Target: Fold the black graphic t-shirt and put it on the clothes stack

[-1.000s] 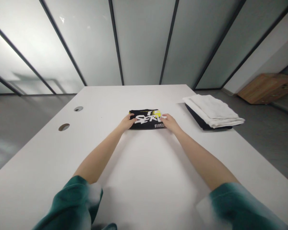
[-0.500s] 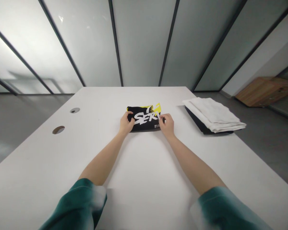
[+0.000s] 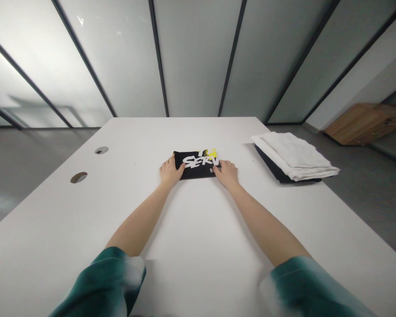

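Observation:
A folded black cloth with white lettering and a yellow patch lies flat on the white table, in front of me. My left hand clasps its left edge, thumb across the top and fingers bent along the outer side. At the opposite edge, my right hand does the same, its thumb pressing on the lower right corner of the print. The undersides of the cloth's edges are hidden by the fingers.
To the right, a stack of folded white cloth rests on black cloth at the edge of the table. Two round holes are in the tabletop's left side, one open. A wooden cabinet stands beyond, at right.
Both hands have gone from pinching the cloth's upper surface to clasping its side edges. The raised yellow far edge has come down, and the cloth looks flatter.

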The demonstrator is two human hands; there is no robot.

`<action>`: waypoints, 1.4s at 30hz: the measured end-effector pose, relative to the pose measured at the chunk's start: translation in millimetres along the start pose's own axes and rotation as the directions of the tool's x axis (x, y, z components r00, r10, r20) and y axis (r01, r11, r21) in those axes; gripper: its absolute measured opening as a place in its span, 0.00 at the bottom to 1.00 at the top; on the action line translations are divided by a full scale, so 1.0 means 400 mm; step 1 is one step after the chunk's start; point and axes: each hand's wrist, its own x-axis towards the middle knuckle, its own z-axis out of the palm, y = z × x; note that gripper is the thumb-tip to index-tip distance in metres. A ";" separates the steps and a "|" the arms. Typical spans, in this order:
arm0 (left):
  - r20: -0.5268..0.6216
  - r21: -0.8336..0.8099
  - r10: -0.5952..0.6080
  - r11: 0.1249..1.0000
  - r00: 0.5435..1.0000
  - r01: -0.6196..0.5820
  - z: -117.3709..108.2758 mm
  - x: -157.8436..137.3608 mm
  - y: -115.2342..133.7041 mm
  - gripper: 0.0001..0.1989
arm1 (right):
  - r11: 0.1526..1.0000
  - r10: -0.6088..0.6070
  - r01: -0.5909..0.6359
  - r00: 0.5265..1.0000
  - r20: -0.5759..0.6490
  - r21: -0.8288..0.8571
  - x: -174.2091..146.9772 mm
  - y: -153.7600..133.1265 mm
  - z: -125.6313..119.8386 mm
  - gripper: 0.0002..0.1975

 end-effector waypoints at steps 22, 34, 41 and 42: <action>0.143 0.081 0.124 0.987 0.982 -0.137 -0.019 -0.003 0.001 0.22 | 0.333 0.146 -0.309 0.950 0.275 0.891 0.014 0.010 -0.010 0.27; 0.171 0.017 0.269 0.961 0.948 -0.276 0.006 0.001 -0.013 0.25 | -0.098 0.076 -0.588 0.800 0.595 0.803 -0.008 -0.036 -0.076 0.13; 0.171 0.018 0.256 0.965 0.952 -0.262 0.001 0.002 -0.008 0.23 | -0.013 -0.044 -0.530 0.848 0.529 0.848 -0.021 -0.047 -0.072 0.19; 0.167 -0.002 0.256 0.966 0.952 -0.259 0.000 0.004 -0.009 0.23 | -0.001 -0.048 -0.548 0.835 0.548 0.836 -0.023 -0.049 -0.070 0.19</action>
